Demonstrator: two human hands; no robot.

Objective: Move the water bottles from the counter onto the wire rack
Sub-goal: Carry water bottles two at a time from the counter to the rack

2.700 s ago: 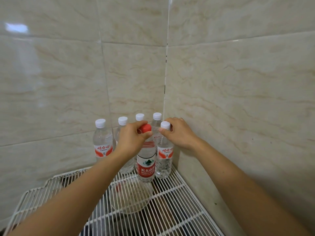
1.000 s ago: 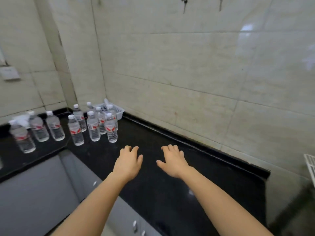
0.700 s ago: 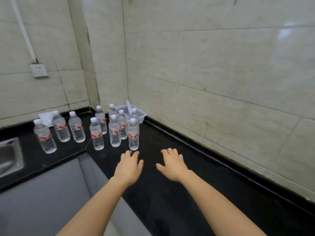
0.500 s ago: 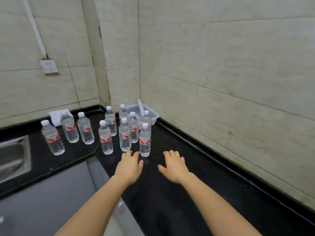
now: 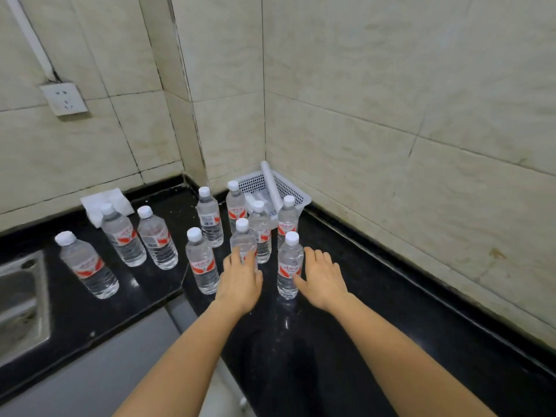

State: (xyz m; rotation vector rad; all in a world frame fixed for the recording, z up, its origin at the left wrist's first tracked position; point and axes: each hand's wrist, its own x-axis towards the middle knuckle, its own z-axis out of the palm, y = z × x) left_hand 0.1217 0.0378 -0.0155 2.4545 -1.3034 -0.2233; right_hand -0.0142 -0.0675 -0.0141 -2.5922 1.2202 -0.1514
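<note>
both hands are extended over the black counter (image 5: 376,311) with fingers spread and palms down, neither closed on anything. left hand (image 5: 240,279) has its fingertips in front of the lower body of one white-capped water bottle (image 5: 243,240); contact cannot be confirmed. right hand (image 5: 323,279) sits just beside a second bottle (image 5: 289,263), thumb at or nearly at its right side, fingers not wrapped around it. this second bottle stands upright between the two hands. a third bottle (image 5: 202,260) stands upright just left of the left hand. beyond the fingertips, four more bottles (image 5: 261,231) stand upright in a loose cluster toward the wall corner. well left of the left hand, three bottles (image 5: 126,236) stand apart near the counter's inner bend. all carry red-and-white labels. behind the cluster, a white perforated plastic basket (image 5: 288,188) sits in the corner, with a white tube leaning in it. far left of the hands: a folded white cloth (image 5: 99,203) against the wall, a steel sink (image 5: 21,302) at the frame edge, and a wall socket (image 5: 64,98) on the tile above.
</note>
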